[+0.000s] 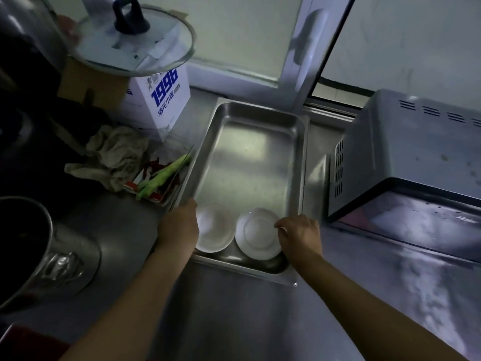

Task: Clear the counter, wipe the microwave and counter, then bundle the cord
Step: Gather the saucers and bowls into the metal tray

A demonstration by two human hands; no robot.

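While the steel tray (250, 157) runs lengthwise away, left hand (179, 225) gripping its rim, right hand (299, 233) pinching a white saucer (257, 234)

One head-worn view only, looking forward and steeply down at the steel surface (223, 321), close in. Both forearms rise from the bottom edge toward frame centre; the microwave (406, 157) fills the right side, wide-angle bending the edges.

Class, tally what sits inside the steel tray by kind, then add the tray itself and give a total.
White bowl: 1
White plate: 1
Steel tray: 1
Total: 3
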